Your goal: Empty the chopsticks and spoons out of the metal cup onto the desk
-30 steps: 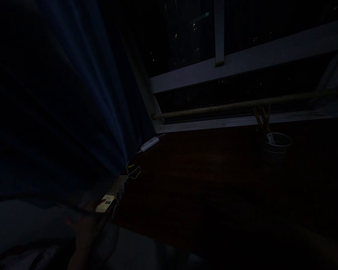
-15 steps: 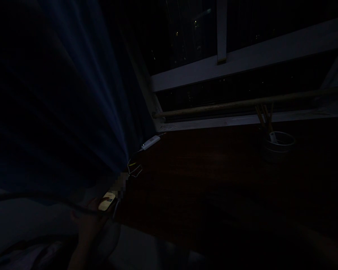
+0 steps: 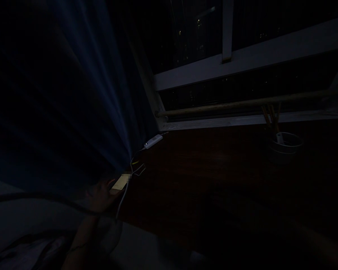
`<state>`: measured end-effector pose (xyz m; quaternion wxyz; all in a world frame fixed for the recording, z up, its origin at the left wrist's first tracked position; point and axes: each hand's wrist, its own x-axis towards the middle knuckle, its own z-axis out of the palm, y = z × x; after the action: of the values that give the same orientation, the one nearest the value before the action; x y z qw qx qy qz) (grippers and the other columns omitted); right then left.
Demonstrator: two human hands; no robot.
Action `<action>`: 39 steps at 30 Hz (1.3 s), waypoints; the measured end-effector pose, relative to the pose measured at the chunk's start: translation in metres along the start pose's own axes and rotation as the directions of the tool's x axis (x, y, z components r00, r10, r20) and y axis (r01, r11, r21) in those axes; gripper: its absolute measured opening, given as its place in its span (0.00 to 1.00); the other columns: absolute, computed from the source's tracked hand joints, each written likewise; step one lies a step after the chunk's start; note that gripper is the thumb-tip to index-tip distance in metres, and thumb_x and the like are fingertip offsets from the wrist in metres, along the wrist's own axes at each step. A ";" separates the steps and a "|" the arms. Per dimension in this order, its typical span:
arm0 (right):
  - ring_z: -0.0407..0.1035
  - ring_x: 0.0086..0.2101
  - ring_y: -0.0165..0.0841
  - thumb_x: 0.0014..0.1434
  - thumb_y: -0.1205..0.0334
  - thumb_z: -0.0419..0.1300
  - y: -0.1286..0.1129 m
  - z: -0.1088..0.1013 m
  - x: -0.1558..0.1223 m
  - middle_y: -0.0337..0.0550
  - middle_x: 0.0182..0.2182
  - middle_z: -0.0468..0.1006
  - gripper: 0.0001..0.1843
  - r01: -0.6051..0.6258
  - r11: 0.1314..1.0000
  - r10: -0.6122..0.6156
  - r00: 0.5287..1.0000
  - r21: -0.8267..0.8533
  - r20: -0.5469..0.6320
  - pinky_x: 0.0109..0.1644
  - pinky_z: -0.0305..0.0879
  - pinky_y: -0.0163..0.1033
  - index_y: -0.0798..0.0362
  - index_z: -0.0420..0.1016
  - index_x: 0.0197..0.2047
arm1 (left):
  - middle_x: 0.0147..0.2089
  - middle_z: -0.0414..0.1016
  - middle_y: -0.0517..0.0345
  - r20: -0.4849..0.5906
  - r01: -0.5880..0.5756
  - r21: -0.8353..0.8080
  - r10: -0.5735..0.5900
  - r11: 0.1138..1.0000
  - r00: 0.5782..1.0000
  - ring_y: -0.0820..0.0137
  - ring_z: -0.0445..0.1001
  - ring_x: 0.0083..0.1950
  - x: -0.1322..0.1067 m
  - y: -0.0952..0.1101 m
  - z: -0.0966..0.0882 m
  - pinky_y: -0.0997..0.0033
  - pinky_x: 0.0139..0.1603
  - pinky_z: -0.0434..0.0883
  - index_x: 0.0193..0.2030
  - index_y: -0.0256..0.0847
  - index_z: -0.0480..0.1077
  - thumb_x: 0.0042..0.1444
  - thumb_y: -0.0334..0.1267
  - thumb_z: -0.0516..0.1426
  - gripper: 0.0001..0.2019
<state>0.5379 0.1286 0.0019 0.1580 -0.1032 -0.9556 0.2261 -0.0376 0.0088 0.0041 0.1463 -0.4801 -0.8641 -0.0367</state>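
Note:
The scene is very dark. At the lower left, my left hand (image 3: 101, 197) is closed around the near end of a phone (image 3: 119, 183) with a lit, pale yellow screen. The phone is at the left edge of the dark brown wooden surface (image 3: 186, 187), by the foot of the curtain. Its far end is blurred by pixelation. A white cable (image 3: 123, 200) runs beside the phone and hangs over the front edge. My right hand does not show; the lower right is nearly black with only a faint brownish streak.
A blue curtain (image 3: 101, 93) hangs at the left. Behind the phone lie a cable loop (image 3: 141, 170) and a white elongated device (image 3: 153, 141) with a small light. A round container (image 3: 284, 152) with several sticks stands at the right, before a window bar (image 3: 228, 107).
My left hand and the phone have moved up and to the right, farther along the surface's left edge. The thumb no longer lies across the screen. The view has shifted slightly.

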 end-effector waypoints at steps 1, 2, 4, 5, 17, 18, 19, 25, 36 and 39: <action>0.52 0.58 0.43 0.64 0.51 0.52 0.000 0.000 0.000 0.53 0.58 0.57 0.25 0.005 1.000 -0.005 1.000 -0.005 0.003 0.61 0.47 0.58 0.55 0.60 0.60 | 0.64 0.52 0.44 -0.008 -0.032 0.021 0.032 0.999 0.999 0.52 0.46 0.66 0.005 0.000 0.001 0.33 0.61 0.30 0.61 0.39 0.53 0.53 0.54 0.47 0.32; 0.52 0.58 0.43 0.64 0.51 0.52 0.001 0.001 0.000 0.53 0.58 0.57 0.25 0.007 1.000 -0.007 1.000 -0.010 0.005 0.61 0.47 0.58 0.55 0.60 0.60 | 0.64 0.53 0.43 -0.011 -0.056 0.042 0.056 0.998 0.998 0.51 0.46 0.66 0.009 0.001 0.003 0.32 0.60 0.31 0.61 0.38 0.54 0.53 0.54 0.47 0.32; 0.52 0.58 0.43 0.64 0.51 0.52 0.002 0.002 0.000 0.53 0.58 0.57 0.26 0.009 1.000 -0.009 1.000 -0.018 0.011 0.61 0.47 0.57 0.55 0.60 0.60 | 0.63 0.54 0.39 0.006 -0.070 0.071 0.070 0.995 0.998 0.50 0.47 0.66 0.016 0.001 0.006 0.32 0.60 0.34 0.60 0.34 0.54 0.53 0.55 0.47 0.34; 0.52 0.58 0.43 0.64 0.50 0.52 0.003 0.002 0.000 0.53 0.58 0.57 0.26 0.010 1.000 -0.009 1.000 -0.021 0.014 0.61 0.47 0.57 0.55 0.60 0.60 | 0.63 0.53 0.37 0.013 -0.069 0.078 0.068 0.995 0.998 0.49 0.47 0.66 0.019 0.002 0.007 0.32 0.60 0.35 0.60 0.32 0.54 0.52 0.55 0.48 0.34; 0.50 0.59 0.43 0.64 0.50 0.52 0.003 0.002 0.001 0.52 0.59 0.56 0.26 0.005 0.999 -0.003 0.999 -0.042 0.040 0.62 0.45 0.57 0.54 0.59 0.61 | 0.65 0.50 0.37 0.025 -0.109 0.156 0.107 0.982 0.994 0.52 0.44 0.66 0.024 0.001 0.020 0.34 0.61 0.32 0.62 0.30 0.52 0.53 0.53 0.48 0.34; 0.50 0.59 0.43 0.64 0.50 0.52 0.003 0.002 0.000 0.52 0.59 0.56 0.27 0.002 0.999 -0.001 0.999 -0.042 0.040 0.62 0.45 0.57 0.54 0.59 0.61 | 0.65 0.50 0.37 0.041 -0.106 0.159 0.101 0.982 0.994 0.52 0.44 0.66 0.025 0.000 0.022 0.34 0.61 0.32 0.62 0.30 0.52 0.53 0.53 0.48 0.35; 0.50 0.59 0.43 0.64 0.50 0.52 0.002 0.002 0.000 0.52 0.59 0.56 0.27 0.000 0.999 0.002 0.999 -0.042 0.039 0.62 0.45 0.57 0.54 0.59 0.61 | 0.65 0.50 0.38 0.053 -0.105 0.151 0.098 0.983 0.994 0.52 0.44 0.67 0.026 -0.001 0.023 0.34 0.61 0.32 0.62 0.32 0.52 0.53 0.53 0.49 0.34; 0.51 0.58 0.43 0.64 0.49 0.51 -0.001 -0.001 0.001 0.54 0.58 0.57 0.28 -0.005 0.999 0.007 0.999 -0.034 0.037 0.62 0.46 0.57 0.54 0.58 0.62 | 0.64 0.51 0.37 0.024 -0.082 0.089 0.080 0.993 0.996 0.51 0.46 0.66 0.023 0.005 0.018 0.34 0.61 0.32 0.62 0.35 0.52 0.52 0.58 0.48 0.36; 0.50 0.59 0.43 0.63 0.49 0.51 0.002 0.000 0.000 0.52 0.60 0.56 0.27 0.014 0.999 -0.013 1.000 -0.039 0.026 0.62 0.45 0.56 0.53 0.59 0.61 | 0.62 0.58 0.42 -0.118 -0.098 0.152 0.116 0.984 0.986 0.54 0.48 0.66 -0.035 0.020 -0.001 0.38 0.62 0.24 0.58 0.36 0.58 0.56 0.53 0.47 0.28; 0.51 0.59 0.42 0.63 0.49 0.51 0.001 0.000 0.001 0.51 0.59 0.56 0.26 0.016 0.999 -0.015 1.000 -0.041 0.024 0.62 0.46 0.56 0.52 0.60 0.61 | 0.63 0.57 0.40 -0.081 -0.090 0.119 0.100 0.989 0.992 0.54 0.47 0.66 -0.036 0.019 0.004 0.37 0.61 0.24 0.58 0.35 0.57 0.57 0.51 0.46 0.28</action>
<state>0.5376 0.1296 0.0020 0.1464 -0.0964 -0.9627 0.2061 -0.0045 -0.0101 -0.0115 0.2128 -0.5096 -0.8337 -0.0004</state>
